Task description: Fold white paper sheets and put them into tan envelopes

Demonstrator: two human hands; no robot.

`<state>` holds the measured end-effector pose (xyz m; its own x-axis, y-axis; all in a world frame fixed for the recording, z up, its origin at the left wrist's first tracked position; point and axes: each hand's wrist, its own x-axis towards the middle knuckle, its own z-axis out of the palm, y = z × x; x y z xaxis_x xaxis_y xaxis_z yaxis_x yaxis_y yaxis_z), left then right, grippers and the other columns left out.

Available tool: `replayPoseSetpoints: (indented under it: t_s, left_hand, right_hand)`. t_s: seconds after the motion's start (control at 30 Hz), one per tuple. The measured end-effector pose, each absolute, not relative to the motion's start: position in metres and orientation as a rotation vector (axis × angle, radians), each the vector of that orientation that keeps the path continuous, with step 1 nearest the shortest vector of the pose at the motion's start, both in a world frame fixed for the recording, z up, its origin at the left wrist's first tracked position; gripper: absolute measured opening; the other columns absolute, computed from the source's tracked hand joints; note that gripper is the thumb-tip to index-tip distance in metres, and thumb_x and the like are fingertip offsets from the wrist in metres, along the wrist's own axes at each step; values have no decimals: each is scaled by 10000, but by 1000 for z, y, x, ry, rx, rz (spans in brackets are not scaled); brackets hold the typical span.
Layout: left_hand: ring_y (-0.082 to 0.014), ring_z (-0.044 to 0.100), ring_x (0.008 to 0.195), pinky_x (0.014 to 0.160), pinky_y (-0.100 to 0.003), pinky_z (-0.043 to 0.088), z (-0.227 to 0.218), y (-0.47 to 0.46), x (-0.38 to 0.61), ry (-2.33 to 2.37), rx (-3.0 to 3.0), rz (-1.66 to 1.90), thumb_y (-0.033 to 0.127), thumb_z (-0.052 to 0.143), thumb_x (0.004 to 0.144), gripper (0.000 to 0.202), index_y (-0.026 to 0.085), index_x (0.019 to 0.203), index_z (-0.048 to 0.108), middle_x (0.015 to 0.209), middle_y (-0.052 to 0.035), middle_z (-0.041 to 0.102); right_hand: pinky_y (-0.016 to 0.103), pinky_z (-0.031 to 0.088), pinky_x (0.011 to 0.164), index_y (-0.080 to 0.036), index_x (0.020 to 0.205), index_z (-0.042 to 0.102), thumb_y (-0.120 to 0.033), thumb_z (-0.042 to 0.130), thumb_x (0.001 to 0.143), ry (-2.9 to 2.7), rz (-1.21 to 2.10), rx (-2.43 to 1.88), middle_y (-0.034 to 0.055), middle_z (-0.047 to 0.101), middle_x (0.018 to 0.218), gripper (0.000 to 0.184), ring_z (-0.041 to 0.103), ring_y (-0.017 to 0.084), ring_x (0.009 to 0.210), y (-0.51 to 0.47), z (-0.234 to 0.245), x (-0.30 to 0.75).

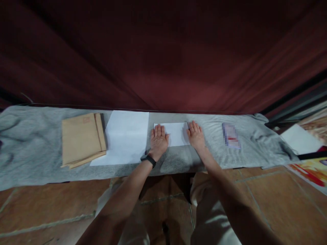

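A small white sheet of paper, which looks folded, lies flat on the grey cloth in front of me. My left hand rests palm down on its left end, fingers stretched out. At the right end my right hand also lies flat, its fingers over the paper's edge. Neither hand grips anything. Left of them is a larger white paper sheet. A stack of brown paper envelopes overlaps that sheet's left side.
To the right on the cloth lies a small blurred-out purple item. A dark red curtain hangs along the back edge. At far right are a white sheet and a colourful printed sheet. The floor is brown tile.
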<state>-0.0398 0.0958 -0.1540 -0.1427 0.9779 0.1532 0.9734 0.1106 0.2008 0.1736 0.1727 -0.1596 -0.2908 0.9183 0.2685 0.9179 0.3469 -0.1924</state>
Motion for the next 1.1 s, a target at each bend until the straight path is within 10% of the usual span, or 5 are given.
replayPoseSetpoints:
  t_s: [0.33,1.1]
  left_hand:
    - [-304,223,1568,1266,-552,147,-148,84,-43,2199,2117,403,279,280,1033,576,94,1571,375,1658,-179,321]
    - [-277,245,1563,1289,-468,138,-152,114,-3,2170,2145,462,424,243,1054,648,53,1575,351,1648,-155,353]
  right_hand:
    - [416,309,1245,-167,1550,449,-354,280,1092,-2557,232,-1163,105,429,1615,523,353,191,1518,143,-146,87]
    - [460,232,1255,-203,1597,368,-263,342,1062,-2587,102,-1382,72,325,1666,538,324,263,1530,143,-158,126]
